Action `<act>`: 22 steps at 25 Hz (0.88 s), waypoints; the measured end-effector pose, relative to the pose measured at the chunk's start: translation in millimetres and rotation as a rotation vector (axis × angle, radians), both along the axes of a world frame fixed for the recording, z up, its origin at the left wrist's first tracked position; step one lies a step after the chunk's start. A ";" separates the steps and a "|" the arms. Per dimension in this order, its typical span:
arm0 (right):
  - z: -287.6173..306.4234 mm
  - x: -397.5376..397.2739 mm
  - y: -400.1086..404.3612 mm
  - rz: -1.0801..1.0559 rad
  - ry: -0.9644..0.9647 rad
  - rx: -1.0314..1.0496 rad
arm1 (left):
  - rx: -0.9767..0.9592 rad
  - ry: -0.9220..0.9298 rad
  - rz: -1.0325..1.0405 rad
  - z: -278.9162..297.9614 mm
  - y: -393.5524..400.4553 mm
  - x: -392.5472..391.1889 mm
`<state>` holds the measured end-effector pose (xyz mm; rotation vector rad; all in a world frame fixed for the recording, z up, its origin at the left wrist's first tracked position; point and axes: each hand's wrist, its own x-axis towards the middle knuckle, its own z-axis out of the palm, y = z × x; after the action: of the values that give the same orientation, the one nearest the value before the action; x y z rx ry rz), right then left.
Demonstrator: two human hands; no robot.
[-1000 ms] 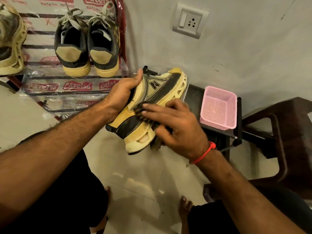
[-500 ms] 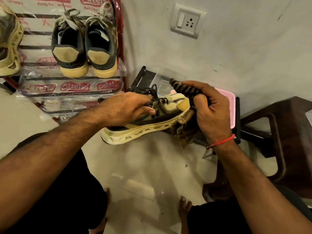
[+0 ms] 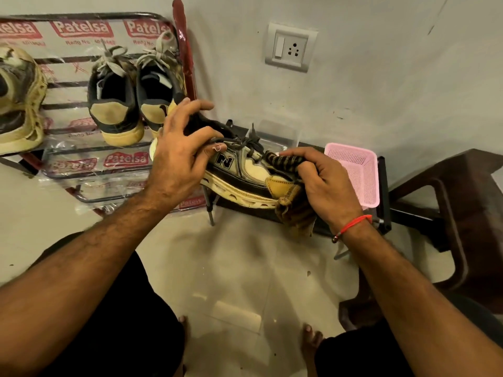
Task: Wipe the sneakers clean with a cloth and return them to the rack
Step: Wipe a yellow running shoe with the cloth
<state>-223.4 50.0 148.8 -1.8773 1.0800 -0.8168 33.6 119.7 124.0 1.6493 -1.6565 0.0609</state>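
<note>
Sneaker (image 3: 245, 172): being held on its side in the air, beside the rack (image 3: 81, 170).
Left hand (image 3: 177, 159): being curled round the sneaker's collar.
Right hand (image 3: 326, 183): being clenched round the cloth (image 3: 285, 160), pressed on the toe.

The plastic-wrapped rack (image 3: 81, 159) at 10 o'clock carries a dark pair of sneakers (image 3: 130, 104) and one cream sneaker (image 3: 19, 104). The low black stand (image 3: 383, 191) at 3 o'clock carries a pink basket (image 3: 356, 172).
</note>
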 end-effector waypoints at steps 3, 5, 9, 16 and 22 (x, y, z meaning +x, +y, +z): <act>10.0 6.0 13.1 0.104 -0.024 0.054 | -0.128 0.115 0.031 -5.7 -3.2 7.2; 21.7 6.4 18.9 0.186 -0.069 0.156 | -0.129 0.182 0.030 -7.8 -2.6 8.4; 35.0 3.1 26.9 0.314 -0.169 0.371 | -0.109 0.314 -0.053 -13.7 -4.2 -11.6; 6.9 14.5 41.2 0.397 -0.058 -0.076 | 0.009 0.713 0.021 -18.0 -14.5 -23.6; -13.1 30.2 65.9 0.689 0.376 -0.439 | -0.029 0.768 -0.001 -16.9 -19.4 -14.7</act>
<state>-193.2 115.8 135.6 -2.6222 0.3900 -0.3106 18.9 100.3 107.2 1.3929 -1.0549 -0.4884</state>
